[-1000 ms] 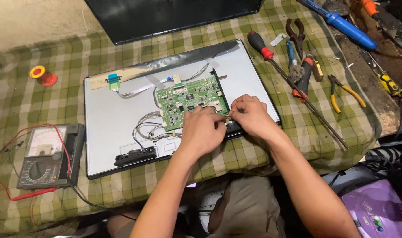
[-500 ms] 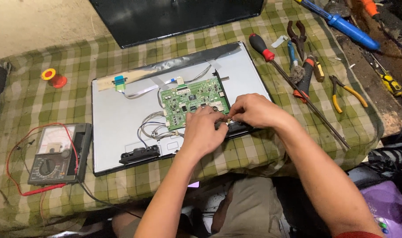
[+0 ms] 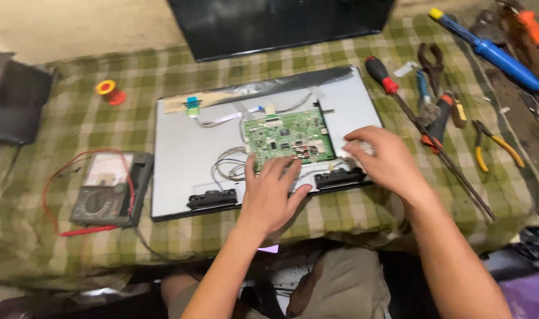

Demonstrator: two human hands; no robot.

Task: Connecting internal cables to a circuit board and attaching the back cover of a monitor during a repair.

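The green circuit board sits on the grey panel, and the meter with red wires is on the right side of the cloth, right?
Not quite. The green circuit board does sit on the grey panel, but the meter with its red wires lies on the left side of the checked cloth, as the head view shows.

Green checked cloth-covered table (image 3: 352,215) — grey monitor back panel (image 3: 181,159), multimeter (image 3: 111,189), red-handled screwdriver (image 3: 383,75), pliers (image 3: 494,146)
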